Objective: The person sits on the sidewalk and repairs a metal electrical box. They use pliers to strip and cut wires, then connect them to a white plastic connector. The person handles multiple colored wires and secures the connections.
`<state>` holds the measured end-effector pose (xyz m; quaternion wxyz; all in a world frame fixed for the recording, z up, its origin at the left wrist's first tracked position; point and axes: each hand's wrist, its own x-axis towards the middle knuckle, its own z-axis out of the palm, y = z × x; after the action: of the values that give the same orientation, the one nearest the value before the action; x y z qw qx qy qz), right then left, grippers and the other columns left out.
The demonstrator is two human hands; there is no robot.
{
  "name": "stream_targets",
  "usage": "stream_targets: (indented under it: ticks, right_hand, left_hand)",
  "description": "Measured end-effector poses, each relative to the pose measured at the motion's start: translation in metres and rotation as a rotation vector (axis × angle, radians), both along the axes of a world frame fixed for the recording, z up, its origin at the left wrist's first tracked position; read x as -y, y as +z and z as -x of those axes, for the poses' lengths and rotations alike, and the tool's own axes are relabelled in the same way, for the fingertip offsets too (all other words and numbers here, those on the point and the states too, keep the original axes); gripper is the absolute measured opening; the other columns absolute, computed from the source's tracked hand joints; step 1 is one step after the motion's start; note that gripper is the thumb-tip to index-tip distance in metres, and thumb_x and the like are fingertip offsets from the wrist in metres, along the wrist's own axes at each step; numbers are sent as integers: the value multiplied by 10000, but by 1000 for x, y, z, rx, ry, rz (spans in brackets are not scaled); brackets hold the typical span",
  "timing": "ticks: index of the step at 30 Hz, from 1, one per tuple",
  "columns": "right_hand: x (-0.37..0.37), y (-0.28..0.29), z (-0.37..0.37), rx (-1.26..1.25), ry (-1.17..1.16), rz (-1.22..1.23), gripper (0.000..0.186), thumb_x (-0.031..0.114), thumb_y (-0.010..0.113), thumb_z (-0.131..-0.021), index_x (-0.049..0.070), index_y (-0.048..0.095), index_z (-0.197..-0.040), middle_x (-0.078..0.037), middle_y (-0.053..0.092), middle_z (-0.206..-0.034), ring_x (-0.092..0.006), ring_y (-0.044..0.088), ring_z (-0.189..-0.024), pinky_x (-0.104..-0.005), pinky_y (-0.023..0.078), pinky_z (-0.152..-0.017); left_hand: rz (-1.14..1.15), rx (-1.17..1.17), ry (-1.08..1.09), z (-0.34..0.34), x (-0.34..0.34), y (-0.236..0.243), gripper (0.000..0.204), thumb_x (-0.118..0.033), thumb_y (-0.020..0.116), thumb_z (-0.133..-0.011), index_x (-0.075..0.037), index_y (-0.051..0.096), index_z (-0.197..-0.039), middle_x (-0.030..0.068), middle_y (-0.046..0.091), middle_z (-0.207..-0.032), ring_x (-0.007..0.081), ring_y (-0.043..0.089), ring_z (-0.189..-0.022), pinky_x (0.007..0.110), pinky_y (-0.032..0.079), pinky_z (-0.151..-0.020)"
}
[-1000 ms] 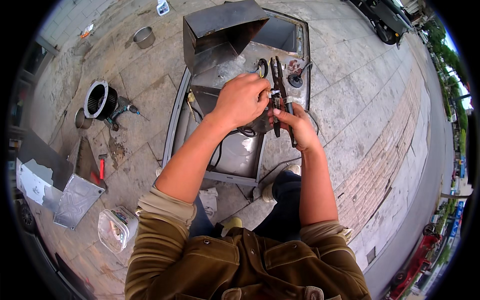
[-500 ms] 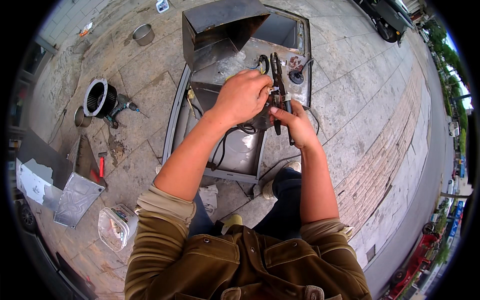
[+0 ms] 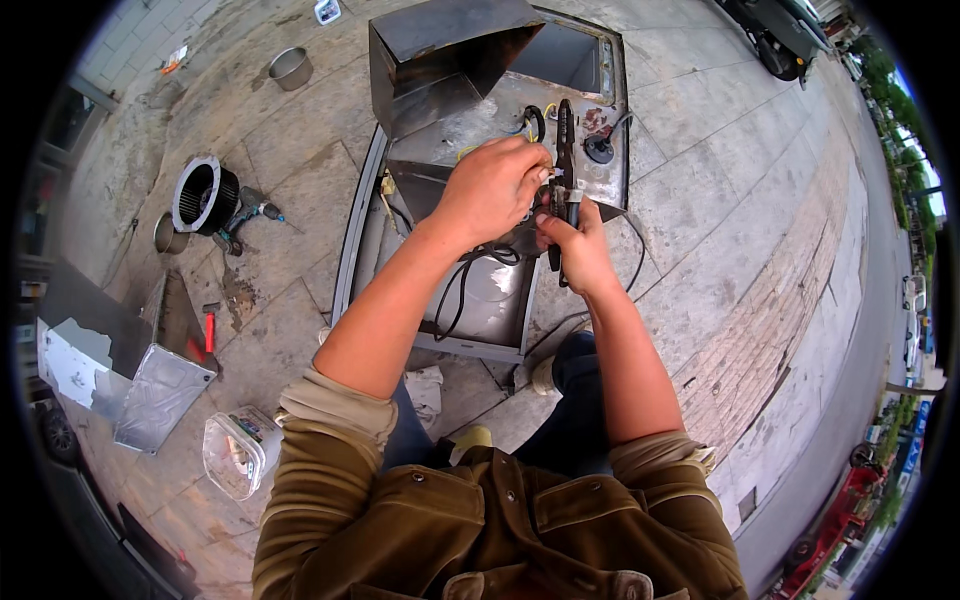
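In my right hand [image 3: 578,248] is a pair of long dark pliers [image 3: 565,135], fingers wrapped round the handles and the long arms pointing away from me. My left hand [image 3: 497,190] is closed in a pinch beside the pliers' middle, on what looks like a thin wire with a pale end; its fingers hide most of it. Below both hands lies a grimy metal appliance housing [image 3: 480,345], which looks like a range hood. Yellow and black wires [image 3: 535,122] rise behind my left hand. A black cable [image 3: 462,290] hangs in loops under my wrists.
On the paving to the left are a black blower wheel [image 3: 205,197], a cordless drill [image 3: 238,220], a red-handled hammer [image 3: 210,328], bent metal panels [image 3: 165,398] and a clear plastic tub [image 3: 242,455]. A metal cup [image 3: 290,69] stands farther off. A scooter [image 3: 785,50] is parked at the far right.
The long arms of the pliers were spread apart and are now together. My right hand has closed the handles; my left hand stays in its pinch beside them.
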<state>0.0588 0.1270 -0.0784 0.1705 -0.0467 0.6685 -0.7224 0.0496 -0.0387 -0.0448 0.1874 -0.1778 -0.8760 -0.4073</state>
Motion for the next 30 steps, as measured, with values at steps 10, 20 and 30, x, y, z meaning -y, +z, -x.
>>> stream_targets:
  ticks: [10,20,30]
  right_hand:
    - [-10,35,11,-372,-315,-192,576,251,763,-782,-67,532,-1203,-123,626,-968,-167,580,-899,-303,459,-815]
    - [-21,4,42,-722,-445,-1243,835,383,807,-671,-36,476,-1313,-205,529,-1196,-376,472,-1145,-496,331,-1003]
    - [-20,9,44,-780,-490,-1137,836,352,813,-658,-48,475,-1309,-213,531,-1215,-374,482,-1142,-474,358,-995]
  left_hand:
    - [-577,449,-149,1,11,-12,176,-168,602,-941,-11,628,-1016,2,638,-927,78,562,-889,239,447,-805]
    - [-703,532,-8,-4,17,-13,203,-207,601,-947,-45,641,-1063,2,662,-992,60,553,-812,231,472,-759]
    - [-652,283,83,-17,25,-19,142,-61,606,-912,-32,621,-1050,21,623,-1031,86,572,-827,247,487,-757]
